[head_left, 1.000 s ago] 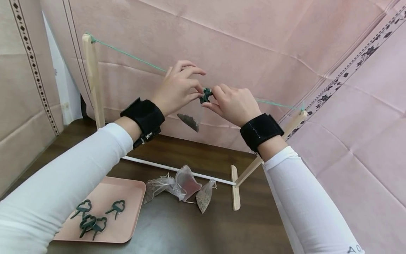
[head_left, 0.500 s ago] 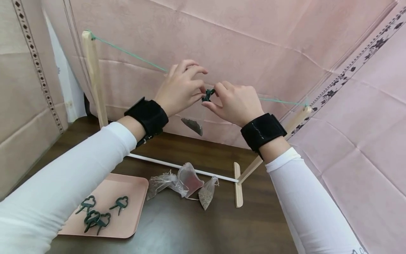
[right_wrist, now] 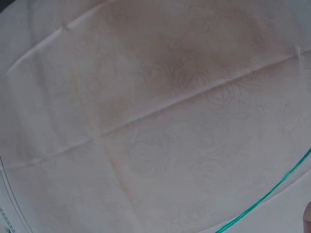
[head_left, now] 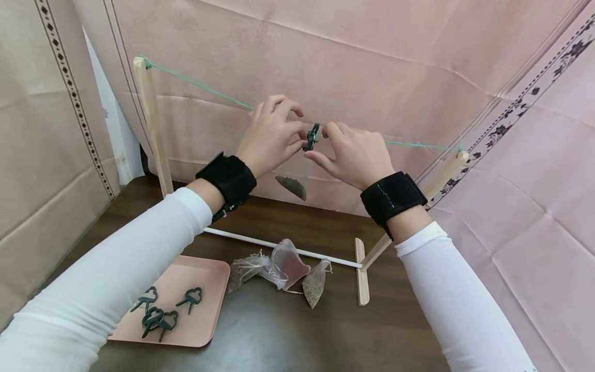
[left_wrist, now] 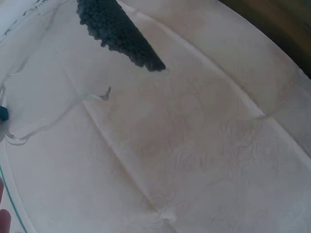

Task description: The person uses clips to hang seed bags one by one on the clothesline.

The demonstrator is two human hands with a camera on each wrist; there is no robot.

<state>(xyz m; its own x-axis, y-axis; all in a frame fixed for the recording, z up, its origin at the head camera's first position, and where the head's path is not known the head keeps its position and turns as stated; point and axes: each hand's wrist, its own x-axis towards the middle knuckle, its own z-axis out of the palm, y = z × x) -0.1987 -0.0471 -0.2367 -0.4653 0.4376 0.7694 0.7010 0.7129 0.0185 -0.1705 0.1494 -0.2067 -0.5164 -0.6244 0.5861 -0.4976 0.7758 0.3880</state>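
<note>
Only the head view shows the whole green clip (head_left: 311, 137), just past 12 o'clock from frame center: the left hand's (head_left: 271, 137) fingers pinch its 9 o'clock side, while the right hand (head_left: 360, 156) has its fingers loose and apart around 3 o'clock. Left wrist cam catches the dark grains in the see-through bag (left_wrist: 119, 39) at 11 and a pale drawstring (left_wrist: 44, 127) at 9, too fine to make out from the head. Right wrist mostly gets pink cloth (right_wrist: 160, 141), plus green cord (right_wrist: 265, 196) at 4.

Pale glare lies on the tabletop (head_left: 251, 325) in the bright head view; wrist views are dimmer.
</note>
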